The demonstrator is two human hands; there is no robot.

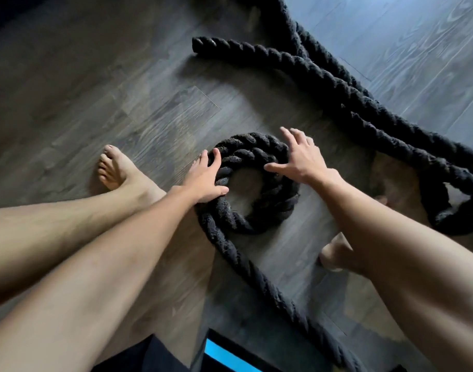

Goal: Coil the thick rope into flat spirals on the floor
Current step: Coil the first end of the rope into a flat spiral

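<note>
Thick black twisted rope (pixel 246 146) in small coil on dark wood-plank floor (pixel 122 103), L hand (pixel 206 181) pressing flat on coil, R hand (pixel 302 159) w/ fingers spread over it (contact unclear)

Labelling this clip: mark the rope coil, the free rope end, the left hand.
rope coil (pixel 257 150), head view, top arc.
free rope end (pixel 198 44), head view, cut tip.
left hand (pixel 206 181), head view, back of hand.
</note>
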